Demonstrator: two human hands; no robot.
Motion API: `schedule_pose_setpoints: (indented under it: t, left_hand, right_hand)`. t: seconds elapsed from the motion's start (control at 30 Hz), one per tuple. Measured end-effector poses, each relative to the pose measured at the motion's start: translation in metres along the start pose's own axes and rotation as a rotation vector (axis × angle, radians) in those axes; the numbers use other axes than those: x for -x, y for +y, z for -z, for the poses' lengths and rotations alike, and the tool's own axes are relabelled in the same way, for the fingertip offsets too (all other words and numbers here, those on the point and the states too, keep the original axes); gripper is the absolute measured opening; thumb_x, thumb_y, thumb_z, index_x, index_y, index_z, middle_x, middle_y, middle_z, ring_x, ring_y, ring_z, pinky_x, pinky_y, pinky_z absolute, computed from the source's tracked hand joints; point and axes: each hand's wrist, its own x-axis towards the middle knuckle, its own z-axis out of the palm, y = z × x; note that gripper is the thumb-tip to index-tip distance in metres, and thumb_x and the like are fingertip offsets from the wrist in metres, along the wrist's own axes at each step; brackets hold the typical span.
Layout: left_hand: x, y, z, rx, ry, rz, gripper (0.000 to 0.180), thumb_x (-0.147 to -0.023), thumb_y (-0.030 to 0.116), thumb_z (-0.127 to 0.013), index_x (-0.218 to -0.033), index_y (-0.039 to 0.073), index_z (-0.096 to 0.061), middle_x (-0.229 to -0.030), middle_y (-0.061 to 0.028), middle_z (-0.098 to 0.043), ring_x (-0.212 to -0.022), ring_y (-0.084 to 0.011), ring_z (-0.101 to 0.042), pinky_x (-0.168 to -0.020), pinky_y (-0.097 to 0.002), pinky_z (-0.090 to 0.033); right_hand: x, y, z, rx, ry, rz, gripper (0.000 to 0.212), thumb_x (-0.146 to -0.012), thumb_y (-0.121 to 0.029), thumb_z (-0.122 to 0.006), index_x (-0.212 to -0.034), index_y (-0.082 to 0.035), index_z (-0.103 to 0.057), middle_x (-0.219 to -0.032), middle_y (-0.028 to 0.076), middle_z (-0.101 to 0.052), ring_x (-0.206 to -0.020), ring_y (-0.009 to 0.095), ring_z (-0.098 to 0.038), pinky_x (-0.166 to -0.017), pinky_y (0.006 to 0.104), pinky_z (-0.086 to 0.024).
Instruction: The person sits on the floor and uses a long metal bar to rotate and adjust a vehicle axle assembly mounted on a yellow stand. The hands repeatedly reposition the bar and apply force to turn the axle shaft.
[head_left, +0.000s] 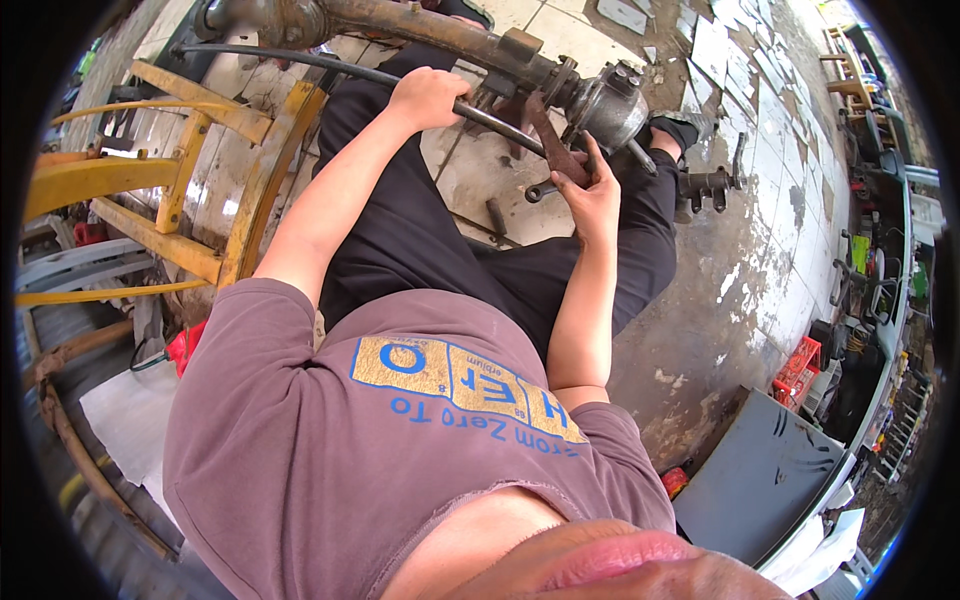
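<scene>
Chin point(640, 565) and shirt point(400, 480) sit nearest my lens. Farther out, above the thighs, I see the bar point(498, 127), its long axis slanting from upper left down rightward, one end pointing at the rusty bracket point(546, 130). It runs roughly along the axle point(450, 38), on the body's side. I have the left hand point(428, 98) closed around the bar; the right hand point(590, 195) is at the bracket, though I can't tell whether it grips.

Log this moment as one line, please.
Left hand: closed around rod | Right hand: at rusty bracket, grip unclear | Nearby: rusty tube, yellow frame
</scene>
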Motion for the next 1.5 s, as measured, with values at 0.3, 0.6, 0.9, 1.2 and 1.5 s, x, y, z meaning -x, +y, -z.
schedule_pose_setpoints:
  t: [0.3, 0.6, 0.9, 1.2, 1.5]
  left_hand:
    - [-0.013, 0.004, 0.0, -0.005, -0.192, 0.124, 0.02, -0.085, 0.033, -0.085, -0.098, 0.017, -0.084, -0.099, -0.0088, -0.083, -0.099, -0.0338, -0.08, -0.089, -0.0516, -0.062]
    - [-0.002, 0.0, 0.002, -0.001, -0.083, 0.095, 0.018, -0.082, 0.032, -0.085, -0.092, 0.017, -0.082, -0.09, -0.0107, -0.081, -0.094, -0.0339, -0.08, -0.086, -0.0504, -0.06]
    - [-0.002, 0.0, -0.002, 0.019, -0.095, 0.082, 0.014, -0.084, 0.032, -0.082, -0.087, 0.019, -0.08, -0.084, -0.0096, -0.079, -0.088, -0.0338, -0.079, -0.083, -0.0492, -0.06]
    - [-0.006, 0.001, 0.008, 0.026, -0.224, 0.095, 0.012, -0.087, 0.031, -0.083, -0.093, 0.021, -0.082, -0.086, -0.0083, -0.08, -0.087, -0.0327, -0.08, -0.082, -0.0479, -0.063]
    - [-0.006, 0.001, 0.019, 0.116, -0.315, 0.113, 0.019, -0.088, 0.032, -0.085, -0.102, 0.019, -0.083, -0.088, -0.0074, -0.08, -0.091, -0.0312, -0.08, -0.085, -0.0474, -0.064]
  right_hand:
    - [0.01, -0.011, 0.025, -0.24, 0.246, 0.339, 0.092, -0.092, 0.019, -0.08, -0.174, 0.002, -0.041, -0.123, 0.013, -0.078, -0.111, 0.019, -0.077, -0.099, 0.0337, -0.062]
    - [0.003, 0.006, 0.063, -1.355, 0.011, 0.443, 0.03, -0.107, -0.019, -0.079, -0.134, -0.009, -0.077, -0.132, 0.009, -0.083, -0.13, 0.029, -0.076, -0.124, 0.0612, -0.05]
    - [-0.002, -0.009, -0.002, -0.487, 0.262, 0.161, 0.045, -0.12, -0.016, -0.051, -0.163, -0.002, -0.043, -0.142, 0.028, -0.071, -0.119, 0.051, -0.076, -0.1, 0.0598, -0.067]
    - [0.005, -0.036, -0.035, 0.583, 0.371, 0.448, 0.017, -0.106, -0.006, -0.078, -0.115, 0.008, -0.082, -0.13, 0.017, -0.084, -0.102, 0.02, -0.082, -0.093, 0.0324, -0.063]
    - [-0.007, -0.032, -0.044, 1.035, 0.379, 0.488, 0.019, -0.08, 0.003, -0.083, -0.087, 0.0, -0.065, -0.132, 0.019, -0.082, -0.095, 0.029, -0.08, -0.076, 0.0416, -0.063]
